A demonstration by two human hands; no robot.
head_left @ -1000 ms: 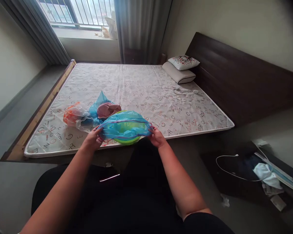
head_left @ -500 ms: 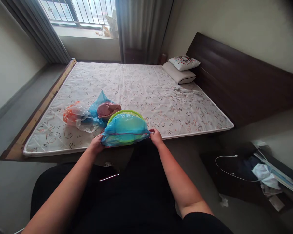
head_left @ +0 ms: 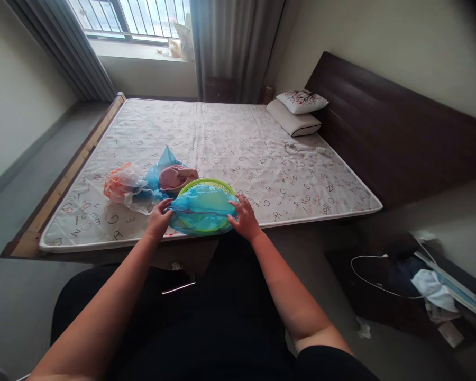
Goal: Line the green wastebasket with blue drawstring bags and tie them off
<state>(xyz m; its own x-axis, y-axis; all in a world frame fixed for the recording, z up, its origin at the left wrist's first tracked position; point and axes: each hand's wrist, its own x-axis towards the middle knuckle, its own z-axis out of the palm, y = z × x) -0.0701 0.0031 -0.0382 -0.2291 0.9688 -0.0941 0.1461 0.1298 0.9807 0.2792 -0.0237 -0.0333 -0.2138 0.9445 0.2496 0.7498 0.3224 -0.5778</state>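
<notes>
A round green plastic basket sits near the front edge of the mattress, with a blue plastic bag draped over its near side. My left hand grips the bag's left edge, fingers closed. On the bag's right side rests my right hand, its fingers spread over the plastic and the basket rim. Just behind the basket lies a pink cloth on another blue bag.
A clear bag with orange contents lies left of the blue bag. Two pillows sit by the dark headboard. On the floor at right are a white cable and clutter. A wooden bed frame edge runs along the left.
The bag was stretched wide between both hands; it has since been drawn in over the basket. My hands moved closer together, and the right one shifted from a pinch to lying on the bag.
</notes>
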